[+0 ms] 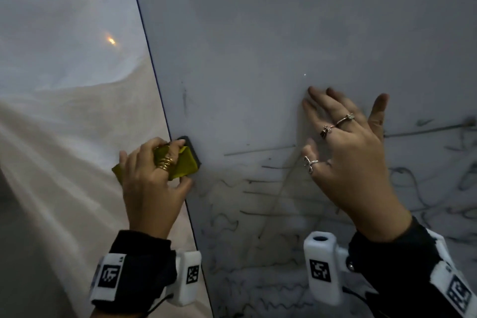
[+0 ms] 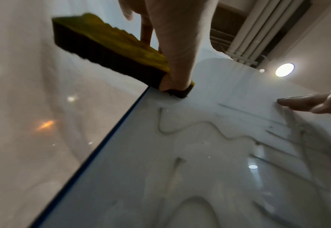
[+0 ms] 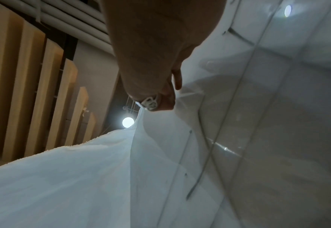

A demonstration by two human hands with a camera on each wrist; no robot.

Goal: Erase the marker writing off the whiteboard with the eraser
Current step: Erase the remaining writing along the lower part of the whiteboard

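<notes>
The whiteboard [image 1: 284,33] fills the right of the head view, its upper part wiped pale. Grey marker lines and squiggles [image 1: 271,204] cover its lower part, and they show as a wavy line [image 2: 200,128] in the left wrist view. My left hand [image 1: 152,183] grips a yellow eraser [image 1: 184,162] with a dark felt face [image 2: 102,52]. One corner of the eraser touches the board at its dark left edge [image 2: 110,137]; the rest hangs off it. My right hand [image 1: 346,152] lies flat on the board with fingers spread, over the lines.
Left of the board is a glossy pale wall [image 1: 64,111] with light reflections. White pipes [image 2: 258,30] and a round lamp [image 2: 284,69] show overhead. Wooden slats [image 3: 33,84] stand at the left of the right wrist view.
</notes>
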